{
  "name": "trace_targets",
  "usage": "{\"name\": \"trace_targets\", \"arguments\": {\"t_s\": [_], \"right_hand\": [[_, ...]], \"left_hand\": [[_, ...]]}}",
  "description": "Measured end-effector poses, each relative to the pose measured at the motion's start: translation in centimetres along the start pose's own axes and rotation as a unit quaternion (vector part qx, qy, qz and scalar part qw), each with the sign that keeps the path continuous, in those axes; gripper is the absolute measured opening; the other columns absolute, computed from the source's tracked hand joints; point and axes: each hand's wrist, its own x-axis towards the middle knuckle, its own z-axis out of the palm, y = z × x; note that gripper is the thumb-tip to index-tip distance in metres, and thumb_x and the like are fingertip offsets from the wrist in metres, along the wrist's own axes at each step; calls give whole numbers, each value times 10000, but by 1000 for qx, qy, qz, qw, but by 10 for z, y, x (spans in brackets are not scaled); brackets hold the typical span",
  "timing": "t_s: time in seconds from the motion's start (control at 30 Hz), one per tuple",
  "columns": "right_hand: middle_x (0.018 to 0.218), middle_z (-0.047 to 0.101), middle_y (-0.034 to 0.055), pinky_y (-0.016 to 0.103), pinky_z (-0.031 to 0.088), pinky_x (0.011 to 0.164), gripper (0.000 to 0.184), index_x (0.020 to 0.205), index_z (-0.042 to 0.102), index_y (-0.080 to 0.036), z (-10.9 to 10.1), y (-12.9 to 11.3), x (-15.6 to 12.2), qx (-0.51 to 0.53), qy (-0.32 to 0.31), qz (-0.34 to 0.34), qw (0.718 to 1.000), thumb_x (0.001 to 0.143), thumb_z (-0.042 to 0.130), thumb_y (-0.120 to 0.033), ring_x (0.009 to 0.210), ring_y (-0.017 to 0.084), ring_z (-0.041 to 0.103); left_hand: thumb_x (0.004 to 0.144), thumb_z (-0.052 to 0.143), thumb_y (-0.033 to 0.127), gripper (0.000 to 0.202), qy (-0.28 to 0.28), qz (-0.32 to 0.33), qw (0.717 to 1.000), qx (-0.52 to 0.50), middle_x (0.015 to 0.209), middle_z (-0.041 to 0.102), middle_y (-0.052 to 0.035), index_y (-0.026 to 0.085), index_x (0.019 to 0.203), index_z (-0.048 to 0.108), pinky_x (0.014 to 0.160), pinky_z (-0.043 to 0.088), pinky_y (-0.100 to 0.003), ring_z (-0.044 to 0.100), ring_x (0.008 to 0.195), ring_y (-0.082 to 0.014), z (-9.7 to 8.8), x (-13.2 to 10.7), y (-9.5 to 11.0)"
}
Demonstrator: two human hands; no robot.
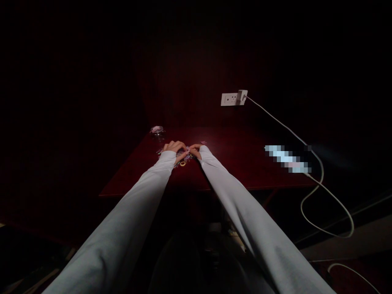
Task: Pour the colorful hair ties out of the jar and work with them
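Both arms in light grey sleeves reach out over a dark red table [232,163]. My left hand [175,148] and my right hand [196,149] meet near the table's far left part, fingers curled and pinched together over a small pile of tiny coloured pieces [180,160]. A small yellow ring [183,163] lies just below the hands. What the fingers grip is too small and dim to name.
A small round clear dish [157,130] sits beyond the hands. A white wall socket [229,99] holds a charger [241,97]; its white cable [318,179] runs across the table's right side to a blurred-out object [288,159]. The surroundings are very dark.
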Motion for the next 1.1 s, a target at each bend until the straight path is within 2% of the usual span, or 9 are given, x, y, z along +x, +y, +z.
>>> {"name": "trace_targets", "arguments": {"t_s": [0.13,0.33,0.47,0.57,0.83,1.1], "right_hand": [[622,673,9,234,436,593,484,752,718,-180,-1,-2,-2,51,6,51,997,714,853,-644,605,120,575],[680,732,-16,215,401,501,518,852,705,-203,-4,7,-4,56,4,18,998,706,861,-675,533,91,542],[713,747,-37,218,450,545,541,1012,675,-230,-3,11,-4,73,11,-2,997,722,860,-648,564,107,589],[688,734,-55,213,444,573,542,1071,655,-243,-2,12,-4,64,14,-8,998,736,861,-616,573,107,591],[681,723,-45,221,428,569,485,1054,700,-226,-1,12,-3,62,-7,-16,998,772,843,-593,570,107,587],[688,726,-47,216,421,560,488,1059,695,-220,-1,13,-2,63,-9,-7,998,768,850,-579,555,102,584]], "left_hand": [[1061,539,392,218,5,-12,1000,11,1263,742,-36,272,1063,721,982,401,-417,592,1129,-264,0,0,2],[1092,419,353,319,-1,-22,999,23,1288,737,-46,280,1141,725,987,408,-421,593,1143,-268,1,1,0],[1080,448,369,312,-8,-21,1000,15,1306,733,-46,287,1169,736,1001,404,-433,585,1161,-276,1,1,1],[1072,472,376,301,-10,-20,1000,14,1305,735,-44,285,1163,744,1007,398,-437,584,1156,-276,0,0,3],[1063,482,325,278,-9,-28,999,21,1277,751,-51,259,1111,748,1003,394,-439,590,1152,-278,-1,1,6],[1069,508,415,294,-4,-16,1000,6,1283,744,-36,304,1120,776,1001,399,-440,585,1156,-277,4,2,0]]}}
